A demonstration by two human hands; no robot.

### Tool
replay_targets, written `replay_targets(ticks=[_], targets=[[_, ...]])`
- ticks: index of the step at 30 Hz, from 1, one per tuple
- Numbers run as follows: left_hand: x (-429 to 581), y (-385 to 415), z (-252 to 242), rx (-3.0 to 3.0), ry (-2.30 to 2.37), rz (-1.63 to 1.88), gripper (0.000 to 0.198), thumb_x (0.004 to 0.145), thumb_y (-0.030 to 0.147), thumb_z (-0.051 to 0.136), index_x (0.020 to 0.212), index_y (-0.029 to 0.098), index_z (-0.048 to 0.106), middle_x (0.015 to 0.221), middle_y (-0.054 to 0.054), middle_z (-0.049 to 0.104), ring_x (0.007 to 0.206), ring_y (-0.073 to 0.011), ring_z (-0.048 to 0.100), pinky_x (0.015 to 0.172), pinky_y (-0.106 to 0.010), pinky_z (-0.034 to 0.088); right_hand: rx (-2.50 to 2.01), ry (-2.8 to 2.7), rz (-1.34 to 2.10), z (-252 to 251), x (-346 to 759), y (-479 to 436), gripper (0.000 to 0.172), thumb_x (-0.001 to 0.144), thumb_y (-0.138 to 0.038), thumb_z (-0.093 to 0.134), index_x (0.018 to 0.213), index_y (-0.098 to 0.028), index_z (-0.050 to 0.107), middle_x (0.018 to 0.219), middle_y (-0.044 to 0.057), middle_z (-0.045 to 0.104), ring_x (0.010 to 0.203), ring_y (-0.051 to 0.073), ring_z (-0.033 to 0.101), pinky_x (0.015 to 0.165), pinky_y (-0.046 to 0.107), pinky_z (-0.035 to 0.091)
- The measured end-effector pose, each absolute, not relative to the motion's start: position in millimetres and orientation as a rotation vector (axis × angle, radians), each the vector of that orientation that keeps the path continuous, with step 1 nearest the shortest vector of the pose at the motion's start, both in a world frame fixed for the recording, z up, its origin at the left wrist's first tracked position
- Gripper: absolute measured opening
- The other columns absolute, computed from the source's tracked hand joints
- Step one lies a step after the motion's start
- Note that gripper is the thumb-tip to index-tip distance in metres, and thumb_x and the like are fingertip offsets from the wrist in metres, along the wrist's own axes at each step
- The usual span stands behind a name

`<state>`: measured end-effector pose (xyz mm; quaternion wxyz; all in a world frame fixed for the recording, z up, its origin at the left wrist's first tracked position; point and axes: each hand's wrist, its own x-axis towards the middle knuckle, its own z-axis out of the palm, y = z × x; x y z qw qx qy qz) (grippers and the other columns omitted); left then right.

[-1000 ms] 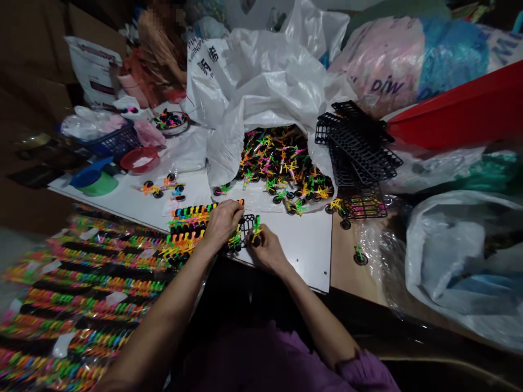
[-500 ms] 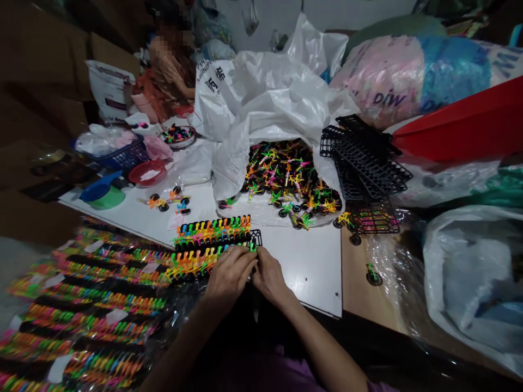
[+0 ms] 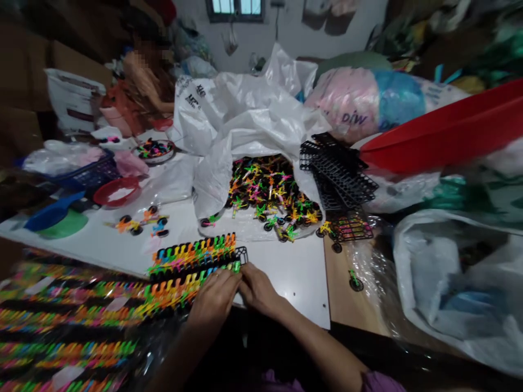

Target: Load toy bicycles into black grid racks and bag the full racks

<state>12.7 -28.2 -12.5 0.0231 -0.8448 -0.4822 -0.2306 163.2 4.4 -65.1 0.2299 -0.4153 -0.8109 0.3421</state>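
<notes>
The left hand [image 3: 216, 291] and right hand [image 3: 257, 288] meet at a green toy [image 3: 236, 266] near the right end of a black rack [image 3: 244, 253] on the worktop [image 3: 286, 275]; I cannot tell whether either grips it. Beyond: loose toy bikes [image 3: 267, 190]; rightward, stacked racks [image 3: 345, 177].

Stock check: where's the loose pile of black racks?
Head view, right of centre: the black racks lie just right of the open white sack.
</notes>
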Motion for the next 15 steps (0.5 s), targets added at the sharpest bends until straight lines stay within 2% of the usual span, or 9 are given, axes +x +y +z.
replay_targets(ticks=[3, 7, 10, 13, 15], targets=[[5.5, -25.3, -20.9, -2.629, -1.428, -0.746, 0.02, 0.088, 0.017, 0.041, 0.101, 0.017, 0.058, 0.087, -0.004, 0.065, 0.082, -0.0167, 0.059, 0.077, -0.029, 0.047, -1.227, -2.176, 0.983, -47.7, 186.9, 26.7, 0.019, 0.083, -0.02, 0.048, 0.1, -0.018, 0.056, 0.089, 0.003, 0.061, 0.076, 0.012, 0.056, 0.068, 0.021, 0.042], [-0.8, -25.9, -27.2, -2.661, -1.372, -0.749, 0.019, 0.088, 0.018, 0.043, 0.1, 0.02, 0.058, 0.086, -0.003, 0.065, 0.082, -0.0155, 0.061, 0.077, -0.027, 0.048, -1.736, -2.095, 0.502, -20.1, 214.7, 74.9, 0.021, 0.086, -0.025, 0.048, 0.102, -0.015, 0.057, 0.099, 0.009, 0.062, 0.088, 0.018, 0.057, 0.075, 0.027, 0.04], [-1.1, -29.9, -21.2, -2.669, -1.346, -0.741, 0.019, 0.088, 0.02, 0.042, 0.099, 0.021, 0.058, 0.087, -0.002, 0.066, 0.082, -0.0155, 0.062, 0.077, -0.027, 0.048, -2.039, -2.16, 0.297, -14.7, 218.2, 105.0, 0.02, 0.085, -0.019, 0.046, 0.098, -0.011, 0.059, 0.097, 0.014, 0.062, 0.088, 0.022, 0.059, 0.072, 0.029, 0.041], [2.4, -26.1, -7.2, -2.658, -1.357, -0.806, 0.017, 0.088, 0.024, 0.046, 0.099, 0.022, 0.058, 0.091, -0.002, 0.066, 0.087, -0.0164, 0.061, 0.08, -0.028, 0.048, -2.121, -2.227, 0.274, -16.8, 216.0, 112.3, 0.023, 0.084, -0.011, 0.04, 0.093, -0.009, 0.061, 0.093, 0.017, 0.063, 0.086, 0.023, 0.061, 0.069, 0.03, 0.04], [6.4, -15.3, 2.3, -2.562, -1.476, -0.908, 0.019, 0.087, 0.026, 0.047, 0.103, 0.021, 0.056, 0.097, -0.005, 0.064, 0.093, -0.0184, 0.058, 0.085, -0.032, 0.045, -2.097, -2.186, 0.253, -16.2, 216.9, 103.8, 0.021, 0.084, -0.014, 0.041, 0.093, -0.01, 0.06, 0.092, 0.016, 0.063, 0.083, 0.023, 0.06, 0.067, 0.03, 0.04]])
